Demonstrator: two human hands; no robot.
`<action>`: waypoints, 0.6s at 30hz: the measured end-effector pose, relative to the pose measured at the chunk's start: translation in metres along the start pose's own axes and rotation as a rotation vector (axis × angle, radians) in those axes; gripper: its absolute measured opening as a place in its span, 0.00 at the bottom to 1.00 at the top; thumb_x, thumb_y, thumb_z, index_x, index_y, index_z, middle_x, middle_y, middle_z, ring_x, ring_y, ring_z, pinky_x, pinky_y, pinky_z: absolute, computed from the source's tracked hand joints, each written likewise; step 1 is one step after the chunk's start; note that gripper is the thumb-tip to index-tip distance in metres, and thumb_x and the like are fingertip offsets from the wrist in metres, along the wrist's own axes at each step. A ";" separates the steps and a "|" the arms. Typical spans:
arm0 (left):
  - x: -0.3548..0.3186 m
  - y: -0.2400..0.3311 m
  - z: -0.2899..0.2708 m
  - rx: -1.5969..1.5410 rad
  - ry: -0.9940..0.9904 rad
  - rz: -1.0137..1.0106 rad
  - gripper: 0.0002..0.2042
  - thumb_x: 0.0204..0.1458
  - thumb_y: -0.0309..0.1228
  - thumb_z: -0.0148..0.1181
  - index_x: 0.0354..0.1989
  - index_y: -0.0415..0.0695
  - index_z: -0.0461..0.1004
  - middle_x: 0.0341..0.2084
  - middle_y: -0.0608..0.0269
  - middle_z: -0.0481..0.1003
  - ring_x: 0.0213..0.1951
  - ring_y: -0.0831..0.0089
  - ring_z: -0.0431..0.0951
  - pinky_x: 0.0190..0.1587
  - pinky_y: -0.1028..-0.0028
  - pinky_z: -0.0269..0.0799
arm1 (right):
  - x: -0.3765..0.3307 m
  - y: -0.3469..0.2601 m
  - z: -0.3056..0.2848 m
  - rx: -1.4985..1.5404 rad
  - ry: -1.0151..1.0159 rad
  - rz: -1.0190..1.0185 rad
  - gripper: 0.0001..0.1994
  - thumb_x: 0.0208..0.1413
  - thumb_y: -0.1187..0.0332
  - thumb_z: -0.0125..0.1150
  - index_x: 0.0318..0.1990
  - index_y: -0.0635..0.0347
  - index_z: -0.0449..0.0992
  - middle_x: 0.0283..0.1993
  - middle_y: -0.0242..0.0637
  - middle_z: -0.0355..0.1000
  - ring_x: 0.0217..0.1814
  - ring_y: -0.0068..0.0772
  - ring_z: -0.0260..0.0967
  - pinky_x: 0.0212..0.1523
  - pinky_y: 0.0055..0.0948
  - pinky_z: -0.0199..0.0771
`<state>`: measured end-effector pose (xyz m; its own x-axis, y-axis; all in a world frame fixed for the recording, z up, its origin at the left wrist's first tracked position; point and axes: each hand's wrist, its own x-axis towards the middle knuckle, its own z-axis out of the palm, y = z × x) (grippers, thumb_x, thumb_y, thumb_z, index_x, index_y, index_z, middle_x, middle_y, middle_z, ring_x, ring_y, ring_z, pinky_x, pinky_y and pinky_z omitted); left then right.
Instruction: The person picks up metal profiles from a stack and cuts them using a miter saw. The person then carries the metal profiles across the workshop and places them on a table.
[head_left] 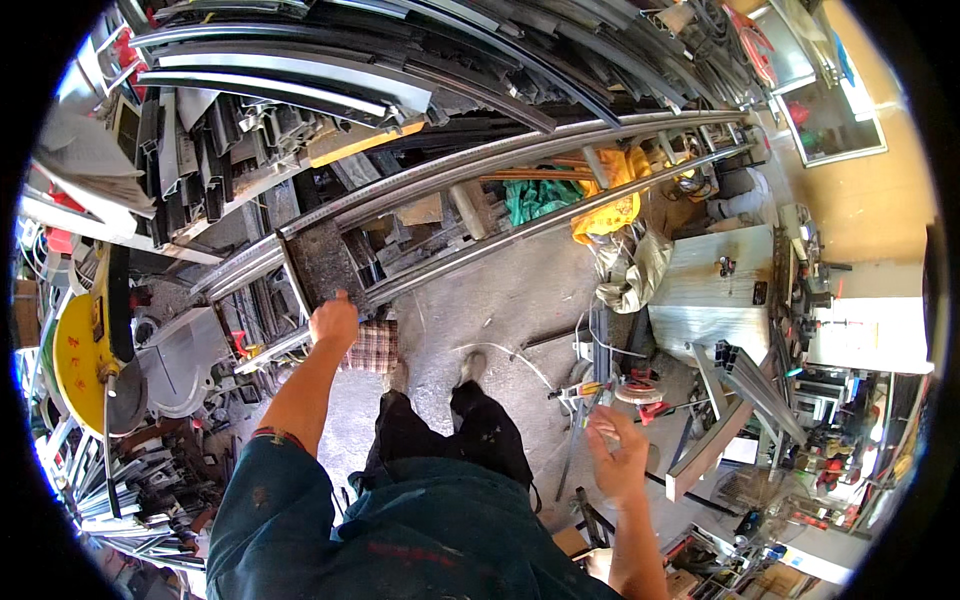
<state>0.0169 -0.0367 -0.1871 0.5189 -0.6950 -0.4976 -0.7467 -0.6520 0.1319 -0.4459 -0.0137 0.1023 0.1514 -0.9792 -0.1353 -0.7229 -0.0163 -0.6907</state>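
Note:
My left hand is closed at the near end of a long metal rail frame. What its fingers grip is hidden from above. Just right of those fingers is a brown plaid cloth-like piece; whether the hand holds it I cannot tell. Off to the right, my right hand hangs in the air with loosely bent fingers slightly apart, and nothing shows clearly in it. Beyond its fingertips lie a small clamp-like tool with orange parts and a round reddish disc.
Stacked dark metal profiles fill the far side. A yellow-guarded cutting saw stands at left. Yellow cloth and green cloth lie by the rails. At right are a pale metal box and leaning profiles.

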 end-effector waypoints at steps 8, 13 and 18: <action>0.030 -0.005 0.064 -1.091 0.158 -0.833 0.27 0.67 0.55 0.44 0.47 0.42 0.78 0.32 0.47 0.79 0.32 0.49 0.79 0.33 0.53 0.75 | 0.093 0.056 0.011 0.110 -0.242 0.051 0.17 0.58 0.75 0.68 0.55 0.64 0.79 0.44 0.48 0.83 0.47 0.39 0.84 0.51 0.35 0.82; 0.013 -0.116 0.110 -0.558 0.512 -0.608 0.38 0.63 0.64 0.51 0.57 0.35 0.71 0.39 0.41 0.77 0.37 0.41 0.77 0.42 0.49 0.72 | 0.201 0.115 -0.024 0.007 -0.427 -0.045 0.16 0.58 0.73 0.68 0.54 0.65 0.79 0.43 0.50 0.82 0.44 0.44 0.84 0.48 0.37 0.81; 0.066 -0.068 0.048 -0.499 0.262 -0.771 0.39 0.62 0.60 0.54 0.61 0.29 0.69 0.55 0.28 0.75 0.59 0.33 0.75 0.59 0.47 0.70 | 0.319 0.143 -0.056 -0.053 -0.522 -0.145 0.16 0.58 0.71 0.67 0.53 0.67 0.78 0.44 0.50 0.82 0.43 0.46 0.83 0.47 0.40 0.81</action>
<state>0.0820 -0.0243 -0.2700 0.9160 -0.0262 -0.4004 0.0720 -0.9710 0.2282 -0.5388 -0.3399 -0.0001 0.5566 -0.7359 -0.3854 -0.7009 -0.1669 -0.6935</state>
